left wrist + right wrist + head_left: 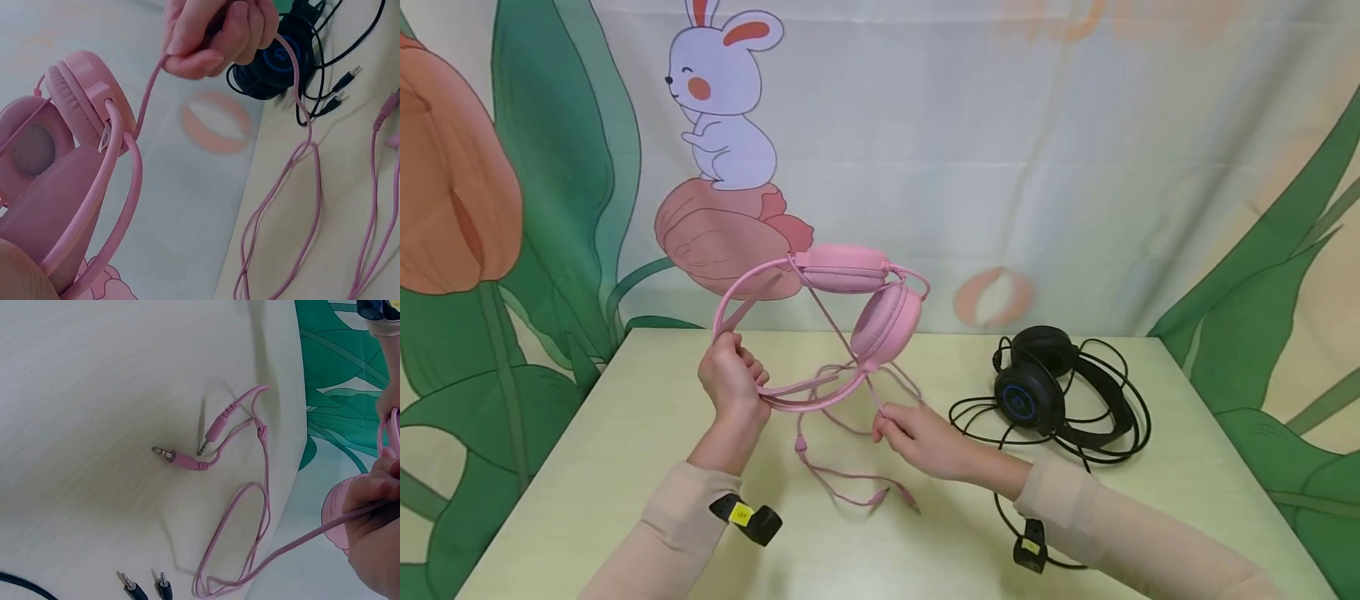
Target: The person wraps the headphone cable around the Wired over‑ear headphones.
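A person's left hand point(730, 379) is gripping pink headphones point(887, 325) by the headband point(56, 197) while the right hand point(925, 442) is grasping their cable point(304, 539); black headphones point(1028, 398) are lying at right.

Table point(587, 475) and cartoon backdrop point(910, 125) suggest a staged set.

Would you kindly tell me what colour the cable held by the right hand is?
The cable is pink; it shows best in the right wrist view.
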The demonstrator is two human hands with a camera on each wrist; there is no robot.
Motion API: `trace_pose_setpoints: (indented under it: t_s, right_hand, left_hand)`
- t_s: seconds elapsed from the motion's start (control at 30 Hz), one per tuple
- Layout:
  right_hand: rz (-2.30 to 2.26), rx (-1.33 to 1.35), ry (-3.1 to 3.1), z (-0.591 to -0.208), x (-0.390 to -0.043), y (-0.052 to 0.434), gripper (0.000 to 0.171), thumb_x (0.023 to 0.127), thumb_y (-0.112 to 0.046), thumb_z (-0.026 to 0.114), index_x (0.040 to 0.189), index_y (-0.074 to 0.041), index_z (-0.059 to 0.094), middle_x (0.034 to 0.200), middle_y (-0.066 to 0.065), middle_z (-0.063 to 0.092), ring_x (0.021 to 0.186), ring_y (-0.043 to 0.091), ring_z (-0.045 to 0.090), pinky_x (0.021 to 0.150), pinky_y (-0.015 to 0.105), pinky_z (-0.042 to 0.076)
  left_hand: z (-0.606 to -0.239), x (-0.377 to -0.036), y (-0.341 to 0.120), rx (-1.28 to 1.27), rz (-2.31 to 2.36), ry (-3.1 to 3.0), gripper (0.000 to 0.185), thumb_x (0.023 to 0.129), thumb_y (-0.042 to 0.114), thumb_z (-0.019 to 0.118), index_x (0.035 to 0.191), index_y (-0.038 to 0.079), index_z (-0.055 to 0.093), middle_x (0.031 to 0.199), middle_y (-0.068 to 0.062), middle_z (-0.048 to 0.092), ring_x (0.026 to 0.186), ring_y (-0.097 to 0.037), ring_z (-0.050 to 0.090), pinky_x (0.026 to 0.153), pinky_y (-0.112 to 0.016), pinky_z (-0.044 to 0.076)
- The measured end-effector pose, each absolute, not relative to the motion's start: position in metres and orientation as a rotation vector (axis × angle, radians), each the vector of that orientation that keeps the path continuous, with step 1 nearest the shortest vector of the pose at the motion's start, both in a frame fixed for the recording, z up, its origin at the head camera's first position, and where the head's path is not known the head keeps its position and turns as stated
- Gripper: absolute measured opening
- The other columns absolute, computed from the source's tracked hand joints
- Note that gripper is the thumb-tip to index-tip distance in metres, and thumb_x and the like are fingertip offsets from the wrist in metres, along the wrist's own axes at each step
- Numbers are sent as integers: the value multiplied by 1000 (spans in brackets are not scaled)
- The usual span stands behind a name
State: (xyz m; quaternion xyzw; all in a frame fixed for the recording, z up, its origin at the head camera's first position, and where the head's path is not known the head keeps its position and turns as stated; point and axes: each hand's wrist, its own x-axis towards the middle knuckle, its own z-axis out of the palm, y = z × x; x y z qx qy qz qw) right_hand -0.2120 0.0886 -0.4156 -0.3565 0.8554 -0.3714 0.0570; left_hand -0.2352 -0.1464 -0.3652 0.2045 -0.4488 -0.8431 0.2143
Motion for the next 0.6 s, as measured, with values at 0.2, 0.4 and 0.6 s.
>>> trace_pose_setpoints:
  t_s: [0.2,0.4,0.6]
  right_hand:
    - [-1105,-1326,2581,-412,-207,97,18,96,-20,46,84,-18,59,58,-11,37,50,-2,29,47,14,27]
    - [-1128,-1581,2525,-402,-203,103,17,94,-16,50,78,-17,56,55,-9,39,50,-5,28,47,11,25]
    - [-1118,-1733,2455,-384,-200,108,15,91,-11,53,76,-15,55,58,-10,37,53,-6,29,48,9,25]
  left_hand:
    - [-359,-236,-153,658,-2214,-1302,17,89,14,42,72,13,44,48,6,31,37,-6,26,37,-18,21]
    - [-367,-243,-165,789,-2132,-1338,13,89,17,42,77,15,46,50,6,33,37,-6,29,37,-18,25]
    - [-383,-248,-176,916,-2055,-1393,8,88,20,43,82,16,47,50,6,34,38,-6,32,40,-18,29]
